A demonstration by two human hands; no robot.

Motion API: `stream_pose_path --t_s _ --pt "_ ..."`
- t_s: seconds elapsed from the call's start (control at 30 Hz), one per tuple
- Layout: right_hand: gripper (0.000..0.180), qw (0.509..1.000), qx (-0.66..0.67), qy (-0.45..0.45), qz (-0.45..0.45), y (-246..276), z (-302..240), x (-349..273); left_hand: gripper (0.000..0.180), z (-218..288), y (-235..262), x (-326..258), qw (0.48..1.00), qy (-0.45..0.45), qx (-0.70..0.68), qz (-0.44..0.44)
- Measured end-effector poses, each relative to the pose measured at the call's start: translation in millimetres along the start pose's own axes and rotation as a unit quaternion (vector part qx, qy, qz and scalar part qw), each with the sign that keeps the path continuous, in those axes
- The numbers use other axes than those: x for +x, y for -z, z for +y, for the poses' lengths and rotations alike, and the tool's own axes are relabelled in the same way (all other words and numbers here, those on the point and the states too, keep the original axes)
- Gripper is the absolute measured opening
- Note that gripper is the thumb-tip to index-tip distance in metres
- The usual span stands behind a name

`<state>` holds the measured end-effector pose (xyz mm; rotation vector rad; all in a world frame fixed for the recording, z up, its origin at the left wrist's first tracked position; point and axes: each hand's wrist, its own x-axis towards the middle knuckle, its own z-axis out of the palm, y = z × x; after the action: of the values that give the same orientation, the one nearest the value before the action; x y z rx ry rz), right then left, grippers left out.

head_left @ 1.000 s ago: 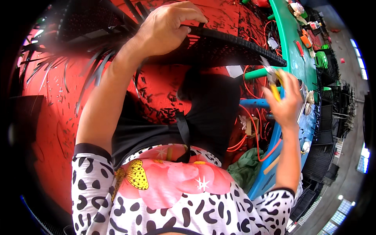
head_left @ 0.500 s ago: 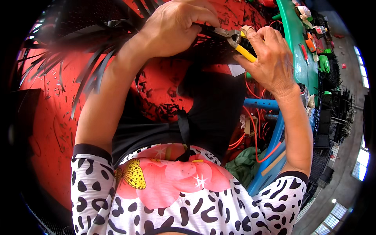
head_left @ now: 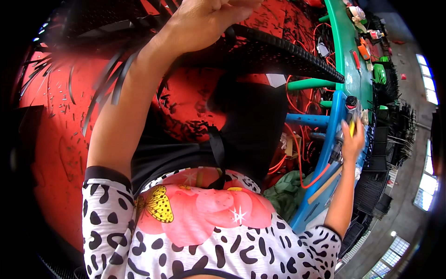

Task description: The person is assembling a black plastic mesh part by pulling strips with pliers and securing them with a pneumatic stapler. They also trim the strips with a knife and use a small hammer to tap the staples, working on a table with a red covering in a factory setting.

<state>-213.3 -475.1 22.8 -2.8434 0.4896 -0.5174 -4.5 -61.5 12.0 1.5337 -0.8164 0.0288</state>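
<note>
Yellow-handled cutters [head_left: 352, 128] sit against the right hand [head_left: 353, 143], grip unclear; left hand [head_left: 204, 23] overlaps black panel [head_left: 283, 58], grip unclear.

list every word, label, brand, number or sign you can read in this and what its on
No text can be read anywhere in the picture.
Shirt: a butterfly, flower, stars and black spots, no lettering visible.
Small red and white item by the green table: too small to read.
Yellow-handled pliers at the right hand: too blurred to show any marking.
</note>
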Motion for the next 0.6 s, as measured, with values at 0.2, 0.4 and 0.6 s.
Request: stream_pose_path --t_s 0.2,0.4,0.6 --pt "0.067 0.921 -0.224 -0.314 -0.05 53 218 -135 0.032 -9 -2 9 0.988 0.039 -0.147 0.024" --pt "0.057 0.981 -0.141 -0.135 -0.014 27 142 -92 0.037 -3 -4 6 0.979 0.041 -0.197 0.018" --pt "0.028 0.911 0.202 0.36 0.002 -59 -185 18 0.048 3 -4 -5 0.978 0.055 -0.196 0.05"
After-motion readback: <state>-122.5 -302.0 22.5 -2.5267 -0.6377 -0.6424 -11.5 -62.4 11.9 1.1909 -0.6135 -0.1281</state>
